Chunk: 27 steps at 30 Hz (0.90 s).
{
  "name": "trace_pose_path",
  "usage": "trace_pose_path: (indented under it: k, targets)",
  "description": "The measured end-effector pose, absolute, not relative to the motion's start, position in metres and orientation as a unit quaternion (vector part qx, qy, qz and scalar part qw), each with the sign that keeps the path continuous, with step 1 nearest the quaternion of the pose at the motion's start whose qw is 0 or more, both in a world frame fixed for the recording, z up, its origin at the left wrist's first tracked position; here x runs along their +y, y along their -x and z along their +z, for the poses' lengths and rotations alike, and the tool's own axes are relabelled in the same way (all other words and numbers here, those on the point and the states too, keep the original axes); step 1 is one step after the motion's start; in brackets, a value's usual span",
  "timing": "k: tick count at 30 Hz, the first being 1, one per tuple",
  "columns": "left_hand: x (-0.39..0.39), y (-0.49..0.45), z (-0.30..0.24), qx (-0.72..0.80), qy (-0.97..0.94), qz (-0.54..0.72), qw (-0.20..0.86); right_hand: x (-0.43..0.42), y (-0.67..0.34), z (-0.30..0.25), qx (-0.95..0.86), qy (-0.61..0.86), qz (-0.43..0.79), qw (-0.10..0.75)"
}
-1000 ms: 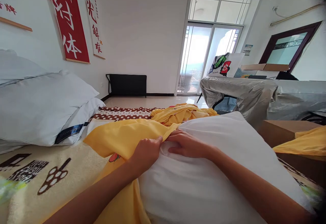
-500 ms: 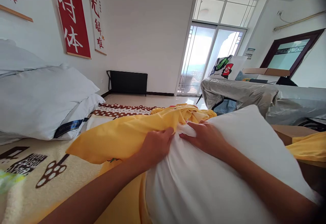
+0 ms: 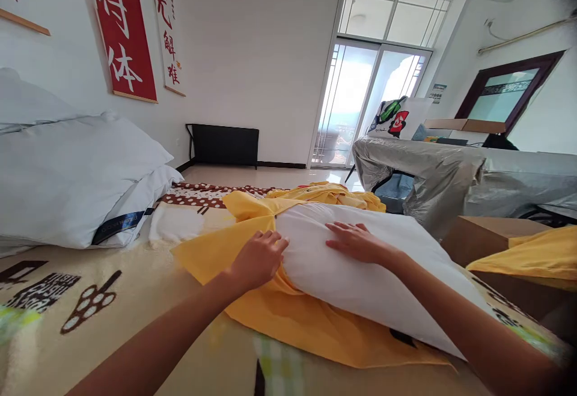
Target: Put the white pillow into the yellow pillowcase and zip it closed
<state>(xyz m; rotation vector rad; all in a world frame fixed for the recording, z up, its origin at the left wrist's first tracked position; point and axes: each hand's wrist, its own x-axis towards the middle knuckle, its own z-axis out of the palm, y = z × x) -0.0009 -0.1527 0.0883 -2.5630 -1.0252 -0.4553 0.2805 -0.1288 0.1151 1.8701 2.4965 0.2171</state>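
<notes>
A beige blanket (image 3: 148,312) spreads beneath both hands. Well beyond the right hand stands a table (image 3: 433,161) wrapped in silvery plastic. White cushions (image 3: 76,173) are piled well to the left of the left hand.

The pillow (image 3: 342,270), plump and white, lies under the right hand and just right of the left. It looks light and soft, likely to give under the palms and spring back; its end edge and corners look the surest places to take hold. The yellow cloth (image 3: 220,243) lies at and beyond the left hand and runs beneath the pillow's near side. It looks thin, limp and perhaps a little slippery, best held by its folded edge. It wraps about the pillow's end; how much of the pillow sits inside cannot be told. A yellow heap (image 3: 329,193) lies beyond the hands.

To the right of the right hand, a brown box (image 3: 487,237) has a yellow piece (image 3: 532,258) draped over it, its contents hidden. On the table, the bag (image 3: 387,119) and a shallow carton (image 3: 464,125) do not show what they hold.

The right hand (image 3: 358,243) rests on the pillow, fingers slightly spread, gripping nothing. The left hand (image 3: 261,261) curls near the cloth's edge; whether it pinches anything cannot be told.
</notes>
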Motion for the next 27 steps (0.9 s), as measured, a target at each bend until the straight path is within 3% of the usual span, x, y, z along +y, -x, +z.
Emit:
trace_pose_path:
  k: [5,11,14,22,27]
  targets:
    - [-0.158,0.007,0.038,-0.327,0.929,-0.108,0.133,-0.165,-0.252,0.055,0.833,-0.539,0.125,-0.008]
    - [-0.157,-0.013,0.028,-0.281,0.923,-0.141,0.222,-0.195,-0.255,0.013,0.811,-0.469,0.345,-0.054]
    - [-0.152,-0.024,0.024,-0.258,0.924,-0.142,0.246,-0.183,-0.262,0.006,0.796,-0.453,0.4,-0.036]
    - [-0.158,-0.037,0.034,-0.34,0.928,-0.016,0.153,-0.144,-0.232,0.07,0.832,-0.455,0.316,0.042]
    - [-0.168,-0.058,0.056,-0.341,0.935,-0.052,0.078,-0.127,-0.19,0.116,0.832,-0.487,0.264,0.009]
